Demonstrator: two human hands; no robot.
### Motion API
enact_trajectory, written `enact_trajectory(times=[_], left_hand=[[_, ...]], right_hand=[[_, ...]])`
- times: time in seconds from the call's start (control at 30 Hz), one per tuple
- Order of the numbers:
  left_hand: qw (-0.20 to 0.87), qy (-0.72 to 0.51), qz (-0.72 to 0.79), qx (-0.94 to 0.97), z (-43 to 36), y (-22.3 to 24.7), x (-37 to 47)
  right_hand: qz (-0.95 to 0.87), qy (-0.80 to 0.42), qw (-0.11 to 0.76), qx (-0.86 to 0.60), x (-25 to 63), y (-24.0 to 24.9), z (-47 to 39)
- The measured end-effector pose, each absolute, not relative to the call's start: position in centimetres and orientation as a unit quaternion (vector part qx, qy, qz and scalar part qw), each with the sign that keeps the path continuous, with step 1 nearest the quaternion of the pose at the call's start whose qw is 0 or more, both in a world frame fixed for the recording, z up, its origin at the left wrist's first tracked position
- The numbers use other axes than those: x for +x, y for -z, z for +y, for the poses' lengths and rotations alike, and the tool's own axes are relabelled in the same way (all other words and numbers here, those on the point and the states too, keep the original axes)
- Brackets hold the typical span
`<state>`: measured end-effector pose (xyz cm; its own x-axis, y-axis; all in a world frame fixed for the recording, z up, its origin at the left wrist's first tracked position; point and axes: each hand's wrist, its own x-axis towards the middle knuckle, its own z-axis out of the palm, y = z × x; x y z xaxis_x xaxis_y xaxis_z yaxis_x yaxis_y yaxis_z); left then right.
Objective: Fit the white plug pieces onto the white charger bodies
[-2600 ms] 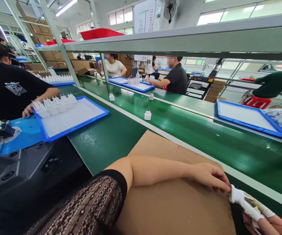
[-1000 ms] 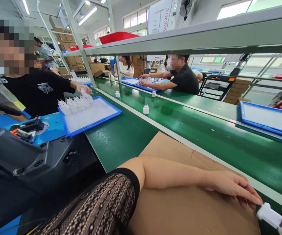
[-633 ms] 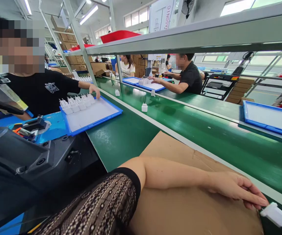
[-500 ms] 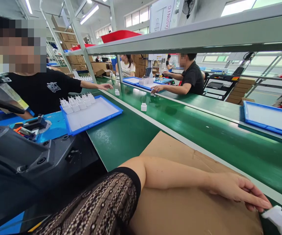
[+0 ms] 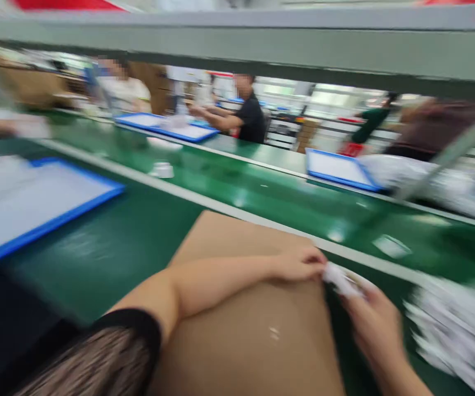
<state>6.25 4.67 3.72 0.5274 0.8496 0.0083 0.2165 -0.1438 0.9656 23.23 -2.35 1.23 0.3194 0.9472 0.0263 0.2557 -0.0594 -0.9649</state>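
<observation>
Your left hand (image 5: pixel 297 265) and right hand (image 5: pixel 380 319) pinch a white piece (image 5: pixel 340 279) by the cardboard (image 5: pixel 245 335); a pile (image 5: pixel 460 330) lies right.

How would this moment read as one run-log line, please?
left hand: at white piece; right hand: holding white piece; cardboard: under left arm; white pile: right of right hand

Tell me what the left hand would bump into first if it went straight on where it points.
Most likely the white piece in the right hand; the left hand points right at it, and blur hides whether they touch.
</observation>
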Motion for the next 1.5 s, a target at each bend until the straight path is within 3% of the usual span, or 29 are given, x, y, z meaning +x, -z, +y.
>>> enact_trajectory(times=[0.1,0.33,0.53,0.8,1.03,1.23,1.5], left_hand=[[0.538,-0.282,0.304,0.733,4.2,-3.4,6.2],[0.452,-0.221,0.367,0.782,9.8,1.6,7.2],[0.356,-0.244,0.397,0.81,9.2,1.6,6.7],[0.316,-0.272,0.402,0.815,8.8,1.1,7.6],[0.333,-0.291,0.416,0.795,8.4,0.8,7.7],[0.426,-0.37,0.399,0.723,9.3,1.2,6.8],[0.425,-0.347,0.277,0.789,7.2,1.3,7.0]], right_hand=[[-0.494,-0.384,0.514,-0.587,22.2,-2.0,-2.2],[-0.423,-0.407,0.542,-0.601,24.7,1.8,2.8],[-0.41,-0.447,0.56,-0.564,24.1,1.9,2.2],[-0.449,-0.417,0.562,-0.555,24.5,2.2,2.5],[-0.461,-0.353,0.597,-0.554,23.9,0.7,1.3],[-0.535,-0.268,0.611,-0.519,23.8,-0.8,0.0],[-0.496,-0.314,0.592,-0.553,24.2,0.6,0.9]])
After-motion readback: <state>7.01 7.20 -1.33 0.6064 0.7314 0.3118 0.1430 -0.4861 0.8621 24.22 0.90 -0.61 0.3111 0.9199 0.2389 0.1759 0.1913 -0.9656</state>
